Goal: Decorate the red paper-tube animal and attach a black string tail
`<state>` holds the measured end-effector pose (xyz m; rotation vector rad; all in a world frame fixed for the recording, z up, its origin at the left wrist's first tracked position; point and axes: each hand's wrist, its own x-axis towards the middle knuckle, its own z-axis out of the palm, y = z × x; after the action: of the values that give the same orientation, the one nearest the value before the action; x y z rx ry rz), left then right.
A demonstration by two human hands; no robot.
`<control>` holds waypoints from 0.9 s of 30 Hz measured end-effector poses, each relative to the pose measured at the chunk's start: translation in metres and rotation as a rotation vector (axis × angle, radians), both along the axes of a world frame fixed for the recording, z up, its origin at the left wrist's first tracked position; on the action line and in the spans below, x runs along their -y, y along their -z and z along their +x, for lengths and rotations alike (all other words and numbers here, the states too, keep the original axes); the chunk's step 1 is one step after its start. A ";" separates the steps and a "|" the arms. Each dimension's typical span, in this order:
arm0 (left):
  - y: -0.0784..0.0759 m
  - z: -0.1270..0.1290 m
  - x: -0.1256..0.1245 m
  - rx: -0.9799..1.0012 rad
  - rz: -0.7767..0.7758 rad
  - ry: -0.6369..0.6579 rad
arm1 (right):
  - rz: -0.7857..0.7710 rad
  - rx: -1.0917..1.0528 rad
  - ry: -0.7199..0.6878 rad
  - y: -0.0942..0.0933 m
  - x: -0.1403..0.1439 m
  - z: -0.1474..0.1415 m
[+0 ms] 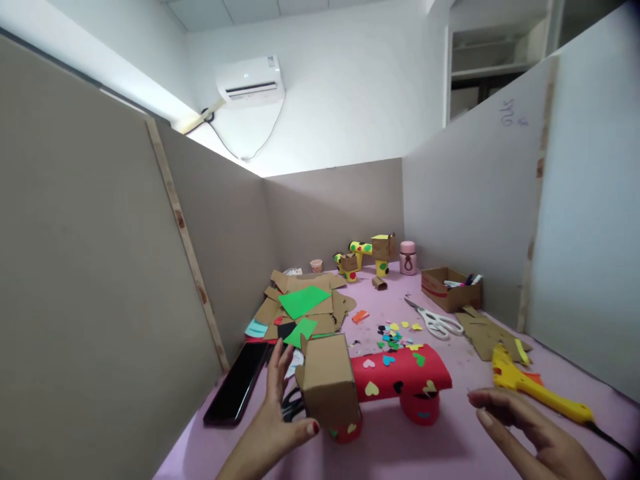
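From the head camera, your left hand cups the near left side of the cardboard box, fingers spread apart along its face and thumb at its lower edge. The box joins a red paper body dotted with hearts, standing on red legs near the front edge of the pink table. Your right hand hovers open, fingers apart, just right of the red body, beside the yellow glue gun. White scissors lie farther back.
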<state>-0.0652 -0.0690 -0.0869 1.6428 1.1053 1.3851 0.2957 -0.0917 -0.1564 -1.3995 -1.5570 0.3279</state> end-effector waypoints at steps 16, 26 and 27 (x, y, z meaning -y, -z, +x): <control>-0.009 0.011 -0.036 0.157 -0.066 0.004 | -0.065 -0.459 -0.037 0.003 -0.013 0.001; -0.050 0.012 -0.055 0.193 -0.155 -0.133 | -0.149 -0.558 -0.067 0.004 -0.027 0.005; -0.053 0.012 -0.060 0.176 -0.154 -0.144 | -0.164 -0.566 -0.083 0.005 -0.028 0.004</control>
<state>-0.0536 -0.0086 -0.0339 1.3281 1.2130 1.4657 0.3002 -0.0634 -0.1612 -1.2231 -1.1360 0.8393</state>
